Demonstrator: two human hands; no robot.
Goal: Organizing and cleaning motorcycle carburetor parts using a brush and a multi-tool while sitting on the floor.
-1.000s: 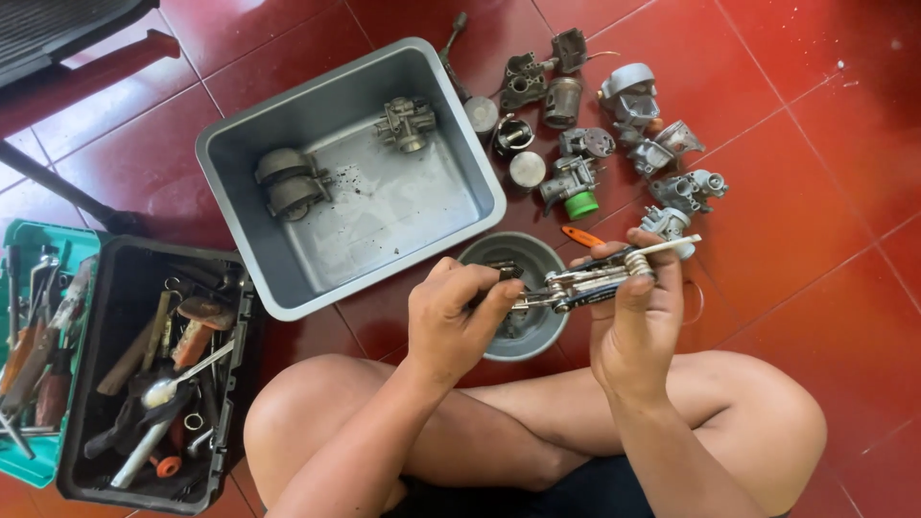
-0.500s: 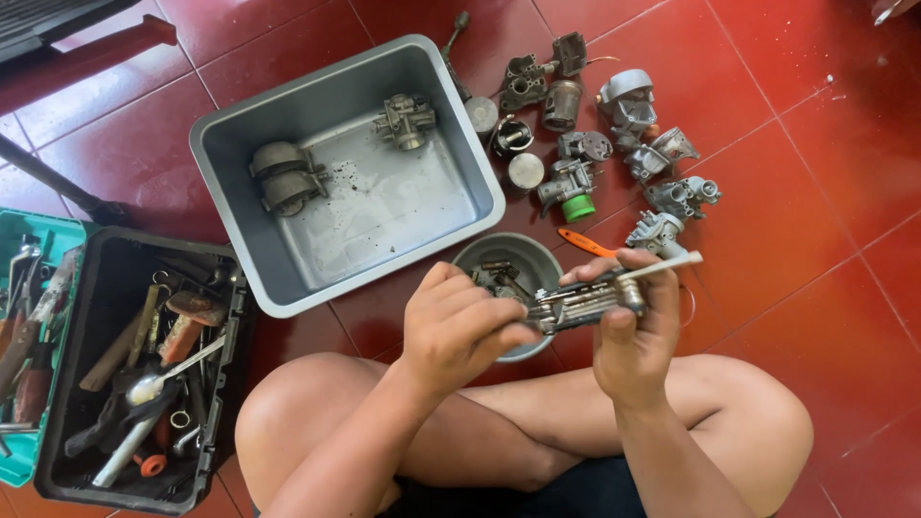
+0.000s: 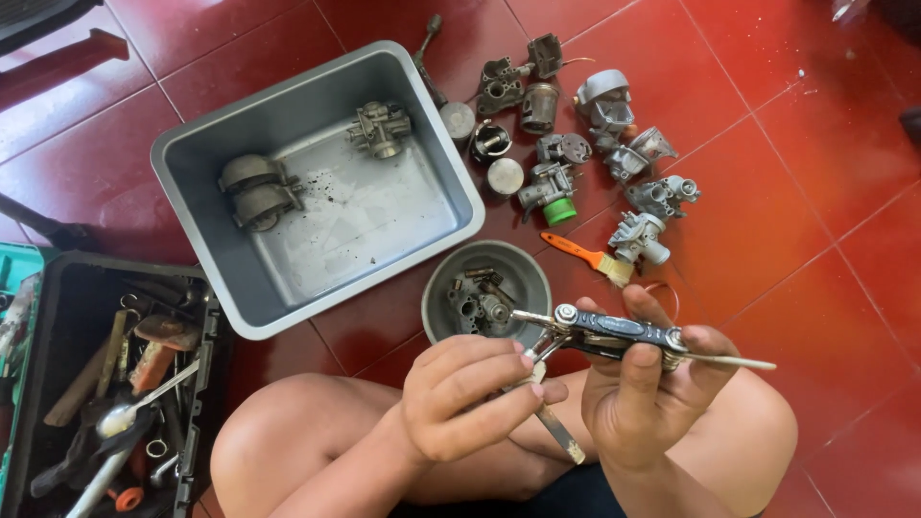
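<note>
Folding multi-tool (image 3: 614,333), above our lap: our right hand (image 3: 648,398) clamps its body steady so our left hand (image 3: 470,398) can pinch one blade (image 3: 554,432) outward, near the small bowl (image 3: 436,288).

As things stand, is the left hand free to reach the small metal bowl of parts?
Probably not at once: the left hand grips a blade of the folding tool set. The round metal bowl sits just ahead, unobstructed.

Bright, even daylight and pretty sharp overall; soft glare on the red floor tiles (image 3: 806,192) upper right, darker shadow along the left edge.
</note>
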